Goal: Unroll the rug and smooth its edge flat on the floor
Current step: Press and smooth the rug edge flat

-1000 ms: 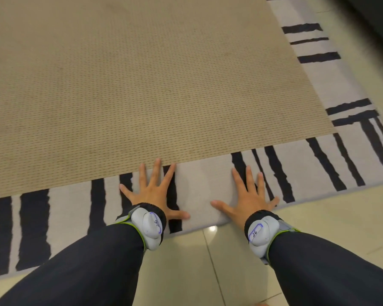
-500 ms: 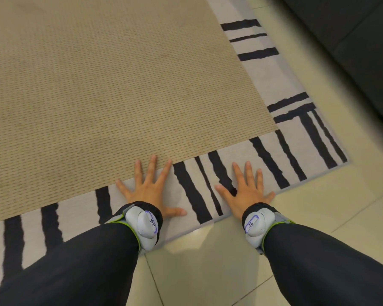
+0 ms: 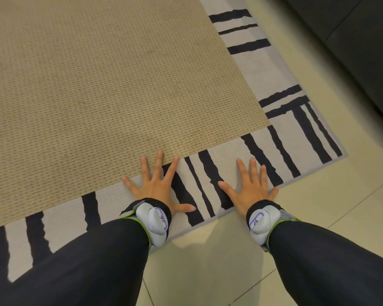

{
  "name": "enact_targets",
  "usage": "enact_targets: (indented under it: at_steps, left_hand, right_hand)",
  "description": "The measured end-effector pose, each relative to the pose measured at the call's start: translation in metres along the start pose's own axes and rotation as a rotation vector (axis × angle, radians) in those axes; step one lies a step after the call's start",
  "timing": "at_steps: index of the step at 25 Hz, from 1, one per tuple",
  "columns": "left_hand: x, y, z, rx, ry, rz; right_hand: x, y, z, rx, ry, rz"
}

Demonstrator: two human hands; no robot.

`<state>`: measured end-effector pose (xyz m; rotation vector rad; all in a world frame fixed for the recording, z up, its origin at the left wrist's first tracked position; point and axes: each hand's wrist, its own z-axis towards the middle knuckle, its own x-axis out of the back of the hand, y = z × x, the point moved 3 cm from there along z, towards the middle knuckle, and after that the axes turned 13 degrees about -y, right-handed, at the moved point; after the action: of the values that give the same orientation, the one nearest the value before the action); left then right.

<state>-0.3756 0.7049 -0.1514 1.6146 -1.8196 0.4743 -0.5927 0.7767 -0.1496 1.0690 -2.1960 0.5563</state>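
The rug (image 3: 111, 85) lies unrolled on the tiled floor, with a tan woven centre and a pale border (image 3: 272, 69) crossed by black stripes. Its near right corner (image 3: 338, 154) lies flat. My left hand (image 3: 157, 184) rests palm down on the near border, fingers spread, fingertips reaching the tan weave. Palm down as well, my right hand (image 3: 250, 186) presses the striped border close to the near edge, a short way left of the corner. Neither hand holds anything. Both wrists carry grey strapped devices.
Cream floor tiles (image 3: 208, 261) run along the rug's near and right sides. A dark piece of furniture (image 3: 358, 40) stands at the upper right, separated from the rug's right edge by a strip of tile.
Both hands have slid to the right along the near border toward the corner, staying flat and spread. The view has followed, bringing the rug's corner and the dark furniture into sight.
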Motion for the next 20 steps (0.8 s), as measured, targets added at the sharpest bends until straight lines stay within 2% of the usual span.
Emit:
enact_targets:
  at_steps: [9, 14, 17, 20]
  left_hand:
    - [-0.001, -0.002, -0.001, -0.013, -0.009, 0.032]
    - [0.010, -0.009, -0.004, -0.055, -0.114, 0.088]
    - [0.026, -0.023, -0.008, -0.099, -0.152, 0.026]
    - [0.038, -0.050, -0.018, -0.107, -0.066, -0.136]
  right_hand:
    - [0.002, -0.002, 0.002, -0.028, 0.017, -0.005]
    - [0.016, -0.011, 0.004, -0.065, -0.091, -0.049]
    - [0.022, -0.027, 0.002, -0.095, -0.105, -0.003]
    - [0.010, -0.061, -0.013, 0.040, -0.050, 0.023]
